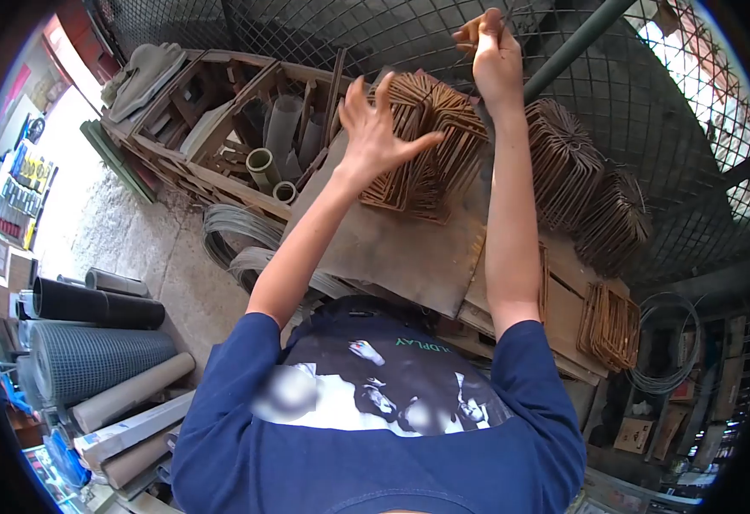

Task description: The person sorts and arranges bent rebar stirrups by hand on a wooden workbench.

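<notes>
My left hand (373, 128) is open with its fingers spread, hovering just above a pile of rusty bent steel stirrups (431, 146) that lies on a worn wooden board (392, 248). My right hand (495, 56) is raised higher, against the wire mesh fence (375, 34). Its fingers are pinched shut on a thin dark rod (483, 120) that runs down beside my wrist. What the rod's lower end touches is hidden behind my forearm. My blue sleeves and printed shirt fill the bottom of the view.
More stirrup bundles (576, 167) are stacked to the right, and a smaller bundle (610, 325) lies lower. A wooden crate with plastic pipes (264, 158) stands at the left. Wire coils (234, 236), mesh rolls (92, 355) and a green pole (568, 51) are nearby.
</notes>
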`<state>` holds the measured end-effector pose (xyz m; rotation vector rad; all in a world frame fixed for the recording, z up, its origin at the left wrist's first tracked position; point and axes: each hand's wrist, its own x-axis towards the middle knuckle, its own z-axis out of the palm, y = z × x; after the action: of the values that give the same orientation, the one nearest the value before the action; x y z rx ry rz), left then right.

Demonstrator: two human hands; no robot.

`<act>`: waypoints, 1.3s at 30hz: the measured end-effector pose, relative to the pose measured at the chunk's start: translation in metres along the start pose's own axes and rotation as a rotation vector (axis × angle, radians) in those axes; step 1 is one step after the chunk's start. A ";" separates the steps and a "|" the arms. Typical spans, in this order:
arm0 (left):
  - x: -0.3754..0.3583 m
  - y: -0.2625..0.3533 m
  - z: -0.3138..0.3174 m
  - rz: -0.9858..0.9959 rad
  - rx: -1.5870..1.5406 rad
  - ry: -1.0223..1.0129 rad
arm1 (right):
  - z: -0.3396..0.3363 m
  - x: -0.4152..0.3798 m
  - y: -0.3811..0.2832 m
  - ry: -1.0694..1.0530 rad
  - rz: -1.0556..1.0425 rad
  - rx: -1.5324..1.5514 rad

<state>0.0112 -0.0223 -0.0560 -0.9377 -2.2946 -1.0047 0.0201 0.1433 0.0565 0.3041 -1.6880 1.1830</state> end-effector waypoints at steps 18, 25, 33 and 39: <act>-0.047 -0.042 0.040 -0.037 -0.238 -0.004 | 0.016 0.014 -0.039 0.075 0.465 0.434; -0.067 -0.019 0.044 -0.210 -0.106 0.099 | 0.028 0.036 -0.029 -0.055 0.485 0.457; -0.072 -0.011 0.068 -0.218 -0.093 0.208 | 0.007 0.000 -0.058 -0.200 0.400 0.567; -0.077 -0.014 0.065 -0.195 -0.081 0.120 | -0.014 -0.016 -0.048 -0.193 0.402 0.571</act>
<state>0.0431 -0.0103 -0.1517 -0.6738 -2.2913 -1.2090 0.0675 0.1259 0.0697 0.4506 -1.5847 1.9929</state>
